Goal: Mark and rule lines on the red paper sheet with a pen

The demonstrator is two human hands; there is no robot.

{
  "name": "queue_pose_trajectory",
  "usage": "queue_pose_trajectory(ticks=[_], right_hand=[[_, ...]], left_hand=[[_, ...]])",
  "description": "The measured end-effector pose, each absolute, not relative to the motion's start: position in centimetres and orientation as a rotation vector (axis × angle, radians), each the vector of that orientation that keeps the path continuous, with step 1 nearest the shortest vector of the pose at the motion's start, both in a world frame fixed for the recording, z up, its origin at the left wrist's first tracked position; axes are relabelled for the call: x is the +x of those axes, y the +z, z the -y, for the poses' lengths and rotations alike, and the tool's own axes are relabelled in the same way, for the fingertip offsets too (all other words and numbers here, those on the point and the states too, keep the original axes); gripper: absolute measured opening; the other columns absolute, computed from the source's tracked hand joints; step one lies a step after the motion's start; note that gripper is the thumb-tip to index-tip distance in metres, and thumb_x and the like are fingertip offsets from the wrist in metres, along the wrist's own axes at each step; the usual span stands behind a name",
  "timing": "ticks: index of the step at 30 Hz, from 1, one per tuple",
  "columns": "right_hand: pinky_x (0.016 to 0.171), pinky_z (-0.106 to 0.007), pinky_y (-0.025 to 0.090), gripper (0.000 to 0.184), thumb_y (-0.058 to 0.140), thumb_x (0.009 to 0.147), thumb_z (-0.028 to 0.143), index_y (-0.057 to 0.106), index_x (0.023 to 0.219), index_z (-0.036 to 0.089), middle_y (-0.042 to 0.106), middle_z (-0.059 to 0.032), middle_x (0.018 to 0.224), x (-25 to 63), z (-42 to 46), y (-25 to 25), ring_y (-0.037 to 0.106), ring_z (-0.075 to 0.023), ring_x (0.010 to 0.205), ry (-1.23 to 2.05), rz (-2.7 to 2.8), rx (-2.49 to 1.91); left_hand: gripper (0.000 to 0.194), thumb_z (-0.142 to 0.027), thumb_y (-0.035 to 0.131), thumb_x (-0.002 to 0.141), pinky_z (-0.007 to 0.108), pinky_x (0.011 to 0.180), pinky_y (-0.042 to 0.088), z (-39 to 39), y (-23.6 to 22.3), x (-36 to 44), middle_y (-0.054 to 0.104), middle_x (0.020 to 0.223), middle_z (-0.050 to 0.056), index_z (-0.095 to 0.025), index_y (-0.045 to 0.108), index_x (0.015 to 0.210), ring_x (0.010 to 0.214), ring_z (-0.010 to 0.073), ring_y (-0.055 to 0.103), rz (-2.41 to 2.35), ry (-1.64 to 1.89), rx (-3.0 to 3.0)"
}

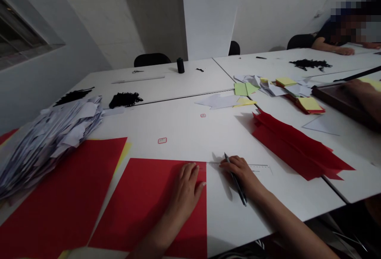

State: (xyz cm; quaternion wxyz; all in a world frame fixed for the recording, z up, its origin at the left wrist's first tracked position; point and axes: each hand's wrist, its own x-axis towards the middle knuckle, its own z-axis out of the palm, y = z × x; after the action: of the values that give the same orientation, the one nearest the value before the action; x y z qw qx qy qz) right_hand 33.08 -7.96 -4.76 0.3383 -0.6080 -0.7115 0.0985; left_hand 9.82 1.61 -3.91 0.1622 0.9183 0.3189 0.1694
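Note:
My left hand [187, 189] lies on a red sheet of paper [149, 195], its fingers stretched out near the sheet's top right corner. By its fingertips a clear ruler [258, 168] overlaps the sheet's upper edge and runs right across the white table. My right hand [239, 171] rests over the middle of that ruler, fingers closed around a dark pen [239, 189]. The pen is tilted, one end pointing up and away. Left of the sheet lies a larger stack of red paper [74, 183] with yellow edges showing.
White paper strips [59, 136] are heaped at left. Folded red paper [297, 145] stands at right, near sticky notes [309, 104] and scraps. Farther back are black cord bundles [125, 99], a thread spool [180, 65] and scissors [137, 71]. Another person's hand [361, 92] touches a dark box [342, 102].

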Motion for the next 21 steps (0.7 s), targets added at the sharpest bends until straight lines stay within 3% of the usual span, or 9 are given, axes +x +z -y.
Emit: queue_pose_trajectory(ticks=[21], right_hand=[[0.082,-0.041,0.044,0.024,0.045,0.096,0.015,0.057,0.116,0.024,0.063,-0.008,0.106,32.98,7.89,-4.14,0.055,-0.0237,0.099,0.26,1.863,-1.598]], left_hand=[[0.038,-0.027,0.052,0.092,0.046,0.103,0.046,-1.72,-4.21,9.81,0.051,0.132,0.013,-0.013,0.052,0.127,0.126,0.0285,0.045,-0.924,0.494,2.642]])
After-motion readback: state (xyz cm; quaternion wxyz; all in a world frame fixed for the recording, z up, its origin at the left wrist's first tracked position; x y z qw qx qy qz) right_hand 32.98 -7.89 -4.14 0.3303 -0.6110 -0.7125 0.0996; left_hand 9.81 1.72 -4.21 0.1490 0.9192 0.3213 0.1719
